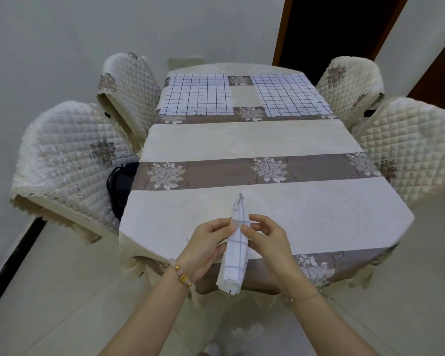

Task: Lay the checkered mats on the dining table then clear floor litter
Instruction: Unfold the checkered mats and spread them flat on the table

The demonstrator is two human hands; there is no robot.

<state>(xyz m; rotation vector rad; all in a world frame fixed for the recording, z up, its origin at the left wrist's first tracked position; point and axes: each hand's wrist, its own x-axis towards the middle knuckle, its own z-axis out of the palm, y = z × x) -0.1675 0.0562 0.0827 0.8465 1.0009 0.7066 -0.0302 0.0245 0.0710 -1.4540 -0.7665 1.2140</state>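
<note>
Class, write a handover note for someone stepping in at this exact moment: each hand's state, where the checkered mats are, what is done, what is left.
The left hand and the right hand both pinch a folded white checkered cloth mat over the near edge of the dining table, covered in cream-and-brown floral cloth.
Done: the far-left mat and the far-right mat, same check, lie flat at the far end.
Left: unfold and lay this one, then clear the floor; what looks like crumpled clear plastic lies on the tiles below.
</note>
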